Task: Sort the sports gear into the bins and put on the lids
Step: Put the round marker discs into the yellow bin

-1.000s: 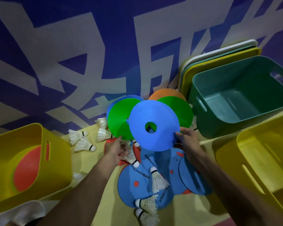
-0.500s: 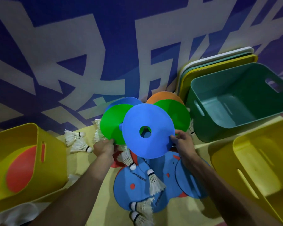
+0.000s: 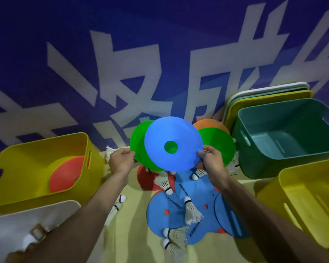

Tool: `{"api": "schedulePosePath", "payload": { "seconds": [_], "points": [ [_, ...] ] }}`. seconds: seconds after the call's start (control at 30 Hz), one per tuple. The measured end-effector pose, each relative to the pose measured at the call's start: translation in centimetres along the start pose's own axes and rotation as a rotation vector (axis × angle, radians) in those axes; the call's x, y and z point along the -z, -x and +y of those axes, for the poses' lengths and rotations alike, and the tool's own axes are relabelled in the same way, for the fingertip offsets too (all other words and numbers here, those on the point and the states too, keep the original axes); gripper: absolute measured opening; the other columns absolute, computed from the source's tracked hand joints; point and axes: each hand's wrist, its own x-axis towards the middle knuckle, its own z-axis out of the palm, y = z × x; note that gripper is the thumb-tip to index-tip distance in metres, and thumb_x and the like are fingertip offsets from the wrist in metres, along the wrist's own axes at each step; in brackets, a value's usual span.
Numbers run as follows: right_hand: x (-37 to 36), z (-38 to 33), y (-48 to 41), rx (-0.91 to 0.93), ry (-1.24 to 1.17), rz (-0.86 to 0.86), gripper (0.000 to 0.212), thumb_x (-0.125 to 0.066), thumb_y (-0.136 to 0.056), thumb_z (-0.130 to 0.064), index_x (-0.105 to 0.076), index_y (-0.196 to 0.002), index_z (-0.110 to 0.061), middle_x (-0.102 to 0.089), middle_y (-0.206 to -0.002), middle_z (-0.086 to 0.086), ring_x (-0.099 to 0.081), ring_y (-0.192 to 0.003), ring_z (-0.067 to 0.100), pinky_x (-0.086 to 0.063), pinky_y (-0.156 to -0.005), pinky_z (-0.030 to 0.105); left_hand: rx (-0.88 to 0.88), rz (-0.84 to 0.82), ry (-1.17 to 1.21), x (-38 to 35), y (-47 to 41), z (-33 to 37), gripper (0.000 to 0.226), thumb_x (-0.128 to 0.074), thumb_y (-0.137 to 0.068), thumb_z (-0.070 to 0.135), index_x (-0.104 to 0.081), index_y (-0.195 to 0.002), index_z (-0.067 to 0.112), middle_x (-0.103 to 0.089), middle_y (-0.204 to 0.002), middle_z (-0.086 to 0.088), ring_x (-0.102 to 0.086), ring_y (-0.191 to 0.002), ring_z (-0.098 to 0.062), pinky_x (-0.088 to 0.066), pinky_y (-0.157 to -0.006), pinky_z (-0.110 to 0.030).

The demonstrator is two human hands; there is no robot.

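Observation:
My right hand (image 3: 212, 160) pinches the right edge of a blue flat disc (image 3: 186, 133) with a round hole in its middle, held up above the pile. Just behind it, a green disc (image 3: 139, 137) is gripped at its lower left edge by my left hand (image 3: 122, 161). Further back stand another green disc (image 3: 218, 143) and an orange disc (image 3: 209, 124). Blue paddles (image 3: 175, 211) and several white shuttlecocks (image 3: 191, 211) lie on the yellow surface below. A red disc (image 3: 66, 173) lies inside the left yellow bin (image 3: 40, 147).
An empty teal bin (image 3: 285, 137) stands at the right, with a yellow bin (image 3: 311, 202) in front of it. Stacked lids (image 3: 264, 93) lean on the blue wall behind the teal bin. A white lid or bin (image 3: 27, 223) sits at the lower left.
Both hands have lifted the blue and green discs higher off the pile. The left hand, loose beside the green disc a second ago, now grips its edge. The view has shifted right.

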Motion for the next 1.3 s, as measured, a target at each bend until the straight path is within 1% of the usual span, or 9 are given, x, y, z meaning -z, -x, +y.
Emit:
{"api": "schedulePosePath", "payload": {
  "seconds": [0.13,0.3,0.37,0.5,0.73,0.8,0.9,1.2,1.3],
  "points": [
    [-2.5,-1.5,1.3,0.021,0.016,0.035,0.012,-0.047,-0.094,0.000,-0.054,-0.100,-0.007,-0.056,-0.077,0.013,-0.047,-0.055,0.021,-0.037,-0.037,0.022,-0.010,-0.025,0.109,3.2,0.5,1.7,0.013,-0.056,-0.091,0.003,-0.057,-0.104,0.003,-0.062,-0.084,-0.012,-0.062,-0.062,-0.020,-0.059,-0.056,-0.029],
    [-7.3,-3.2,2.8,0.042,-0.069,0.018,0.017,-0.043,-0.093,0.005,-0.053,-0.102,-0.005,-0.054,-0.071,0.010,-0.051,-0.052,0.017,-0.043,-0.042,0.024,-0.081,-0.033,0.184,8.6,-0.1,4.2,0.024,-0.052,-0.093,0.000,-0.048,-0.117,0.004,-0.058,-0.101,-0.019,-0.058,-0.060,-0.019,-0.054,-0.044,-0.021],
    [-9.7,-3.5,3.6,0.036,-0.088,-0.023,0.018,-0.040,-0.094,0.006,-0.050,-0.104,-0.005,-0.051,-0.072,0.011,-0.052,-0.044,0.011,-0.038,-0.034,0.016,-0.097,-0.007,0.216,11.1,-0.7,4.5,0.034,-0.053,-0.093,0.001,-0.045,-0.125,0.007,-0.059,-0.104,-0.017,-0.057,-0.052,-0.014,-0.055,-0.046,-0.022],
    [-14.8,-3.2,4.8,0.038,-0.033,-0.105,0.025,-0.045,-0.094,0.001,-0.053,-0.116,-0.005,-0.060,-0.091,0.015,-0.059,-0.069,0.023,-0.051,-0.046,0.027,-0.112,0.042,0.259,16.4,-2.0,4.5,0.042,-0.052,-0.094,0.003,-0.043,-0.135,0.007,-0.062,-0.114,-0.017,-0.057,-0.058,-0.012,-0.056,-0.048,-0.022],
    [-21.7,-1.8,7.2,0.036,-0.016,-0.130,0.021,-0.046,-0.094,0.003,-0.054,-0.112,-0.002,-0.057,-0.091,0.013,-0.056,-0.062,0.022,-0.049,-0.050,0.032,-0.035,0.127,0.195,24.8,-5.5,1.9,0.042,-0.050,-0.095,0.002,-0.044,-0.137,0.007,-0.059,-0.123,-0.028,-0.063,-0.107,-0.037,-0.058,-0.064,-0.035],
    [-23.4,-1.3,7.7,0.033,-0.001,-0.132,0.017,-0.048,-0.092,0.004,-0.055,-0.107,-0.001,-0.061,-0.098,0.017,-0.059,-0.073,0.028,-0.051,-0.060,0.040,0.020,0.122,0.172,26.4,-6.8,0.9,0.045,-0.050,-0.096,0.002,-0.041,-0.140,0.007,-0.059,-0.127,-0.019,-0.064,-0.105,-0.033,-0.056,-0.075,-0.040],
    [-25.8,-0.6,8.5,0.037,0.047,-0.129,0.021,-0.052,-0.091,0.001,-0.058,-0.111,0.001,-0.065,-0.108,0.022,-0.064,-0.083,0.031,-0.053,-0.053,0.031,0.073,0.105,0.152,28.0,-9.0,-0.6,0.044,-0.050,-0.094,0.001,-0.044,-0.137,0.006,-0.062,-0.124,-0.018,-0.065,-0.101,-0.033,-0.056,-0.080,-0.044],
    [-29.3,0.3,10.0,0.082,0.079,-0.148,0.028,-0.054,-0.094,-0.004,-0.056,-0.121,-0.001,-0.067,-0.108,0.020,-0.068,-0.077,0.025,-0.055,-0.051,0.027,0.132,0.016,0.057,29.1,-12.3,-2.8,0.051,-0.056,-0.089,-0.006,-0.043,-0.137,0.005,-0.062,-0.123,-0.019,-0.066,-0.099,-0.036,-0.056,-0.082,-0.044],
    [-29.8,0.4,10.1,0.091,0.084,-0.154,0.027,-0.054,-0.094,-0.004,-0.057,-0.121,-0.002,-0.067,-0.107,0.019,-0.069,-0.079,0.027,-0.055,-0.051,0.028,0.153,-0.096,0.068,29.2,-12.4,-3.1,0.050,-0.058,-0.089,-0.002,-0.043,-0.137,0.003,-0.062,-0.111,-0.015,-0.063,-0.095,-0.032,-0.054,-0.081,-0.040]
  ]
}}
